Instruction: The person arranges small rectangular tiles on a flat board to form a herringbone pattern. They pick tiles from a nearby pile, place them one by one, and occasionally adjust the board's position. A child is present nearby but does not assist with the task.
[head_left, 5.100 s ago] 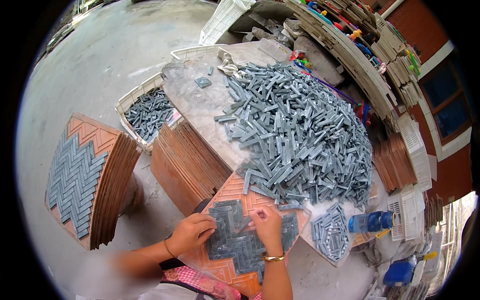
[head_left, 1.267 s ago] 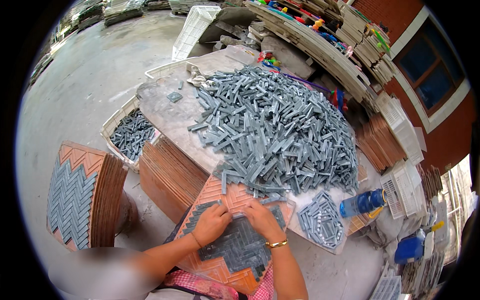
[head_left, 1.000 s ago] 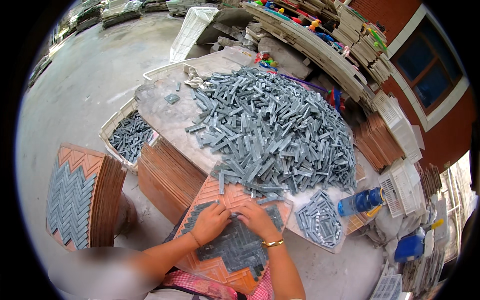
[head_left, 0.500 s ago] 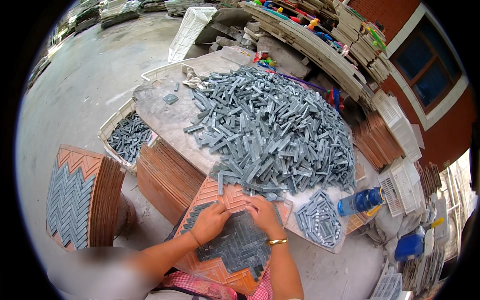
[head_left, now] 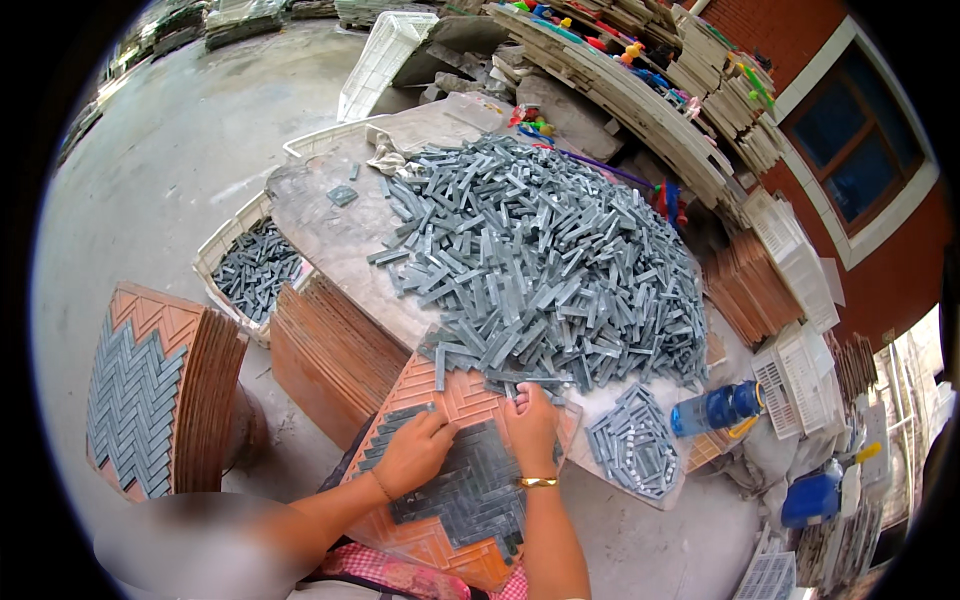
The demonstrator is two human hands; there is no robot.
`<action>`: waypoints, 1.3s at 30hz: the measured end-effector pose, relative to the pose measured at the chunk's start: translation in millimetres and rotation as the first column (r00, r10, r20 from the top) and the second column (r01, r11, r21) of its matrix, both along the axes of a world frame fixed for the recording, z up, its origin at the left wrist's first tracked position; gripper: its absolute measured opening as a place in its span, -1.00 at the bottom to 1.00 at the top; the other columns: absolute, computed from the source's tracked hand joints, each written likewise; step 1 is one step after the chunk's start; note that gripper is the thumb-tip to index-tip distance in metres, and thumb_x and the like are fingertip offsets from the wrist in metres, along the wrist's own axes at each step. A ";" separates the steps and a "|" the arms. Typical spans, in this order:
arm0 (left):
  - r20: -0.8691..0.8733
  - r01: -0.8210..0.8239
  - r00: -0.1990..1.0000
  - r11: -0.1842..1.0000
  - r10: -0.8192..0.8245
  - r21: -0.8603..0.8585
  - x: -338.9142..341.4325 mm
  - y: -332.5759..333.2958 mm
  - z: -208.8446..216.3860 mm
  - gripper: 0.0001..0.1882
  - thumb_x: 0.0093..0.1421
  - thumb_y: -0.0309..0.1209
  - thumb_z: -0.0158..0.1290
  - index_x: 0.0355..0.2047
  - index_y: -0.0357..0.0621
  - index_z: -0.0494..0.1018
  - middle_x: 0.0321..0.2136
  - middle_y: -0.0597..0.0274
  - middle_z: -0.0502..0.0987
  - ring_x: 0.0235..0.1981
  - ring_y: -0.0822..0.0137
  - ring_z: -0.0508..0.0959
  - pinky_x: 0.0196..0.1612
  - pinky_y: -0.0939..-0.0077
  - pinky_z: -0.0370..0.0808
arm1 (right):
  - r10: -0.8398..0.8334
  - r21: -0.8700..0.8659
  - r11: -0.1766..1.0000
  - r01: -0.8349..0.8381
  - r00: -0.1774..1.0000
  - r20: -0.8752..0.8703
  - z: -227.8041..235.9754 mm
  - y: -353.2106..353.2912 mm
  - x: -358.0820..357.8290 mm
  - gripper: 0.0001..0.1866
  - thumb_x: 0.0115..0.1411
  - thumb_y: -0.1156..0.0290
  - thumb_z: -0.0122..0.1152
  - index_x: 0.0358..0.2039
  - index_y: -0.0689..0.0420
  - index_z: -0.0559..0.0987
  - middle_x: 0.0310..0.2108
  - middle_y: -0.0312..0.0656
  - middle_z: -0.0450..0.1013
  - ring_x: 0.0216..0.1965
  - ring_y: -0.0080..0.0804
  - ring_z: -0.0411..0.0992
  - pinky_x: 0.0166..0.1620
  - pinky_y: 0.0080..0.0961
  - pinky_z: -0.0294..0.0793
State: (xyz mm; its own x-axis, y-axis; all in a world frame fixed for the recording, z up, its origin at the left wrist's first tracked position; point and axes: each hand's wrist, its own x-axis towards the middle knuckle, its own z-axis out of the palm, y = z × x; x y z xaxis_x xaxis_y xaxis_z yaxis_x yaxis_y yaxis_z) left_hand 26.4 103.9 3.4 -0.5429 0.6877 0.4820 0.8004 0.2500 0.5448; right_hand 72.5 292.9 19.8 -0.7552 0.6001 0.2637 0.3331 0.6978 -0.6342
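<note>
An orange grooved board (head_left: 470,392) lies tilted across my lap, its near end lower. Dark grey stone strips (head_left: 470,490) fill much of its middle in a herringbone pattern, and bare orange grooves show at the far and near ends. My left hand (head_left: 413,452) is over the board's left part, fingers bent together at the edge of the laid strips; what they hold is hidden. At the board's far edge, my right hand (head_left: 530,425) has its fingers curled on a grey stone strip beside the heap. The big heap of loose strips (head_left: 560,250) covers the table beyond.
A filled herringbone board (head_left: 135,410) tops a stack at left. More orange boards (head_left: 335,340) stand beside the table (head_left: 320,235). A white crate (head_left: 215,250) holds strips. Right of my right hand are a ring of strips (head_left: 635,440) and a blue bottle (head_left: 715,408).
My right hand has moved away from me, from above the laid strips to the near edge of the heap, and its fingers have curled. My left hand has barely shifted.
</note>
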 end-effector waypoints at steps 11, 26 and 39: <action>0.127 -0.005 0.992 0.999 0.000 0.042 9.0 -17.6 -5.5 -0.79 -0.05 -0.57 0.13 -0.33 -0.20 0.50 -0.38 0.18 0.46 -0.34 0.15 0.47 -0.27 0.36 0.45 | 0.052 -0.145 0.989 -0.036 0.993 0.105 0.7 -14.0 55.2 -0.75 -0.03 0.49 0.24 -0.28 0.24 0.55 -0.48 -0.13 0.50 -0.52 -0.36 0.48 -0.38 -0.47 0.47; -0.008 0.098 0.995 0.995 -0.099 -0.026 -30.3 62.6 -11.0 -0.79 -0.04 -0.44 0.15 -0.36 -0.19 0.45 -0.35 0.15 0.45 -0.26 0.15 0.48 -0.23 0.34 0.46 | 0.064 0.197 0.975 -0.103 0.978 0.199 2.2 -20.6 56.3 -0.77 -0.05 0.52 0.27 -0.30 0.15 0.56 -0.43 -0.15 0.49 -0.39 -0.21 0.47 -0.31 -0.33 0.45; 0.188 0.033 0.982 0.998 -0.023 -0.054 -34.5 13.8 -4.4 -0.83 -0.04 -0.49 0.15 -0.45 -0.25 0.40 -0.47 0.02 0.42 -0.37 0.00 0.47 -0.28 0.21 0.45 | 0.008 0.099 0.995 -0.028 0.979 0.203 -5.2 -25.1 41.0 -0.84 0.00 0.50 0.21 -0.35 0.15 0.51 -0.41 -0.07 0.43 -0.33 -0.05 0.42 -0.30 -0.19 0.40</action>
